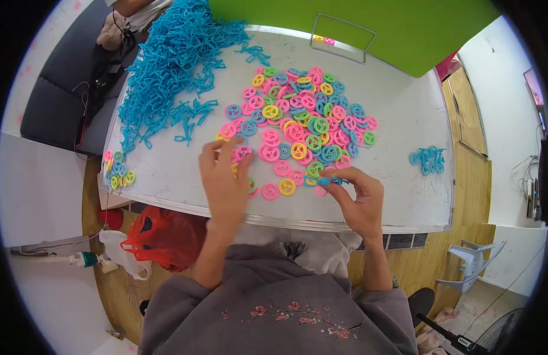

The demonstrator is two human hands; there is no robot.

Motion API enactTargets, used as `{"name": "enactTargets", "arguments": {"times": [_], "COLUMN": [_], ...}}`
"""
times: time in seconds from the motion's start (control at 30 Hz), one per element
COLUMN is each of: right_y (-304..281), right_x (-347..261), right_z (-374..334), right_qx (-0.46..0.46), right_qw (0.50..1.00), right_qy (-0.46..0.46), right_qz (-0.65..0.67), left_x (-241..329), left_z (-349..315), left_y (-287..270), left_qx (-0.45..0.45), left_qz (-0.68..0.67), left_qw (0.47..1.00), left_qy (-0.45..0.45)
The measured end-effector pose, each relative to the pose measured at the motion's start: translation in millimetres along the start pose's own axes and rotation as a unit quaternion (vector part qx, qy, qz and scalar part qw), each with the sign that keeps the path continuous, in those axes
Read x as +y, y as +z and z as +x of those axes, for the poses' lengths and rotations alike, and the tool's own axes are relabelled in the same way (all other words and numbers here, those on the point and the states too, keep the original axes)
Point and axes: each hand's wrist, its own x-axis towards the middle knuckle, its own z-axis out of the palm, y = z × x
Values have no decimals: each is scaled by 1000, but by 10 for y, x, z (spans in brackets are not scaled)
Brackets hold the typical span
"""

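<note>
A loose pile of small spoked plastic wheels [297, 151] in pink, blue, yellow and green covers the middle of the white table [398, 195]. My left hand [224, 183] hovers at the pile's near left edge, thumb and fingers apart around a pink wheel [241, 153]; whether it touches is unclear. Slight motion blur softens that hand. Between the thumb and fingers of my right hand [360, 195] is a thin blue plastic frame piece [325, 181], held just above the near edge of the wheels. Its far end is partly covered by the fingers.
A tall heap of blue frame pieces [173, 65] fills the far left. Blue wheeled pieces [429, 161] sit at the right, and a small wheel cluster [118, 170] at the left corner. A green panel [368, 29] stands behind; a red bag [167, 234] is below the table's edge.
</note>
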Motion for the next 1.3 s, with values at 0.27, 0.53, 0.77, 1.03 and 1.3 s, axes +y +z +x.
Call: {"name": "enactTargets", "arguments": {"times": [0.27, 0.53, 0.77, 1.03, 1.3], "right_y": [76, 129, 153, 231, 252], "right_x": [80, 132, 188, 105, 170], "right_z": [76, 101, 95, 65, 49], "right_qx": [55, 30, 14, 25, 30], "right_qw": [996, 990, 989, 998, 999], "right_qy": [-49, -116, -120, -16, 28], "right_qz": [-54, -79, -84, -52, -12], "left_x": [63, 275, 312, 325, 339], "left_z": [67, -128, -166, -152, -156], "left_y": [-96, 32, 104, 132, 140], "left_qx": [-123, -257, -226, -213, -201], "left_qz": [-181, -519, -526, -535, -522], "left_qw": [959, 778, 786, 790, 804], "left_qy": [-178, -244, -234, -211, -202]}}
